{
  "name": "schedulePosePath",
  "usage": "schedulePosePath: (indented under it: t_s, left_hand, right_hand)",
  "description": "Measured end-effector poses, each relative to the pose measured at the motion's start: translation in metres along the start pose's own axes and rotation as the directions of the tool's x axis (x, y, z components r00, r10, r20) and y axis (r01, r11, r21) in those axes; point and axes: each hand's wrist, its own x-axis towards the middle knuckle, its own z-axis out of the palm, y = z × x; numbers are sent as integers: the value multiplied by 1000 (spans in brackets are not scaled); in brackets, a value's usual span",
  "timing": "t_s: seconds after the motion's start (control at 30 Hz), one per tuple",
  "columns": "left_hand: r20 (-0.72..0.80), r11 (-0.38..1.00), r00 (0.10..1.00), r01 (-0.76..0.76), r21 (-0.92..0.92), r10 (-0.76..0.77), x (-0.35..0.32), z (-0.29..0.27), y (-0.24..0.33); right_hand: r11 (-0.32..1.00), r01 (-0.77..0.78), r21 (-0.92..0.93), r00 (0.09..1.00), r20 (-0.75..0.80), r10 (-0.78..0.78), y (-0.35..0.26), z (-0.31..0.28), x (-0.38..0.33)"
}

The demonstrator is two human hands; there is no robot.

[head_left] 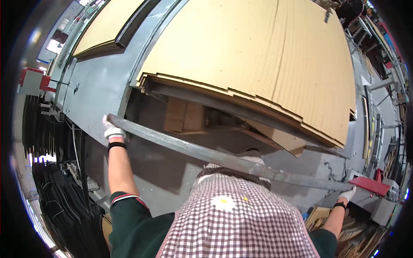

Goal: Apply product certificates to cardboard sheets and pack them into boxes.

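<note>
A long grey metal bar [189, 148] runs across in front of my body, from the left table's edge to the right side. My gloved left hand [113, 130] is closed around its left end. At the far right end my gloved right hand [347, 193] grips the bar, its fingers partly hidden. Beyond the bar lies a large stack of tan cardboard sheets [241, 51], with uneven, stepped near edges. The near edge of the stack overhangs a dark support beam [198, 95].
At left, a grey metal table [92, 86] bears another sheet stack [109, 21]. Folded brown cardboard [185, 115] lies beneath the main stack. Dark sheets [60, 202] stand at lower left. A red machine part [371, 185] is near my right hand.
</note>
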Motion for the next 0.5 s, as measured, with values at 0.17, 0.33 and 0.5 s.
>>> schedulePosePath:
  t_s: [0.17,0.33,0.5]
  left_hand:
    - [76,999,996,39,-11,-38,43,43,-60]
    - [94,996,994,55,-72,-48,16,191,-69]
    - [221,999,975,-10,-38,18,10,148,-44]
  right_hand:
    - [988,107,115,991,-91,-97,32,53,9]
    - [993,105,53,993,-58,-102,17,111,91]
    - [985,64,159,987,-156,-39,38,98,29]
